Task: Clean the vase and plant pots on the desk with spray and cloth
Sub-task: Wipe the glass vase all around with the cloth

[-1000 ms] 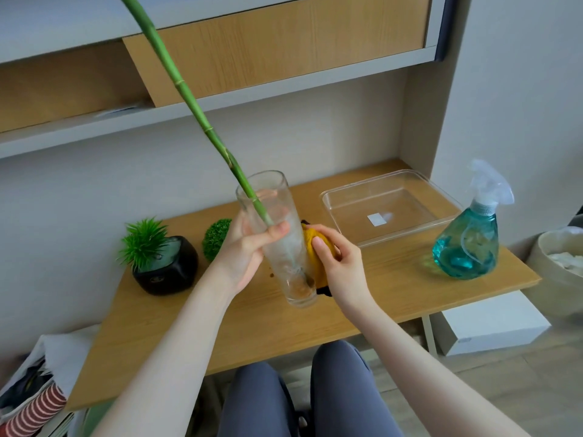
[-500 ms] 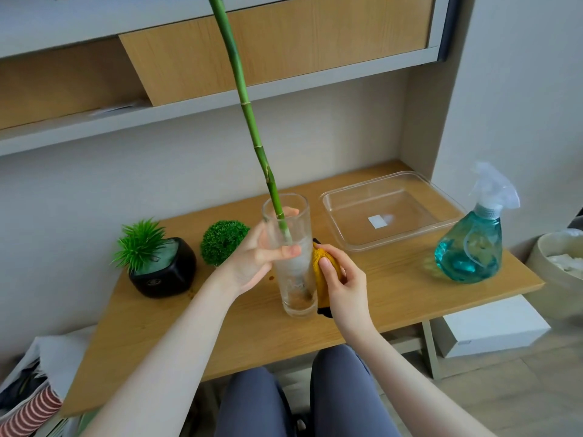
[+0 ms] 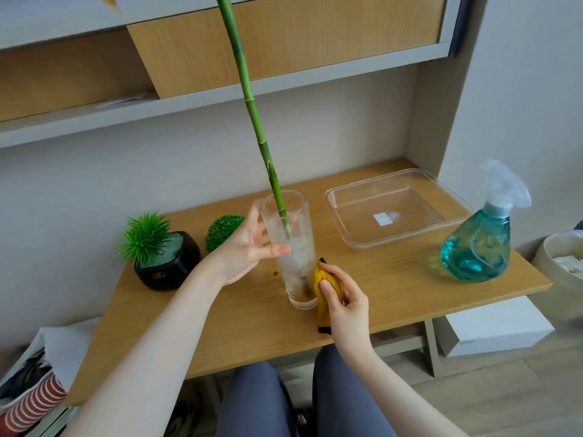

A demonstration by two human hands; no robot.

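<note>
A tall clear glass vase [image 3: 295, 263] stands upright on the wooden desk [image 3: 220, 326], with a long green bamboo stem [image 3: 252, 111] rising out of it. My left hand [image 3: 249, 247] grips the vase near its upper half, thumb across the front. My right hand [image 3: 342, 304] holds a crumpled yellow cloth [image 3: 325, 287] against the lower right side of the vase. A black pot with a spiky green plant [image 3: 164, 257] sits at the left, a round green ball plant [image 3: 222, 230] behind my left hand. The teal spray bottle [image 3: 479, 244] stands at the right.
A clear plastic tray [image 3: 397, 209] lies at the back right of the desk. Shelves and a wooden cabinet hang above. A white box [image 3: 492, 329] sits on the floor under the right end, a pale bin [image 3: 564, 266] beside it. Bags lie at lower left.
The vase went from tilted and lifted to standing upright on the desk, and the stem swung upright with it. My right hand slid the cloth down toward the vase's base.
</note>
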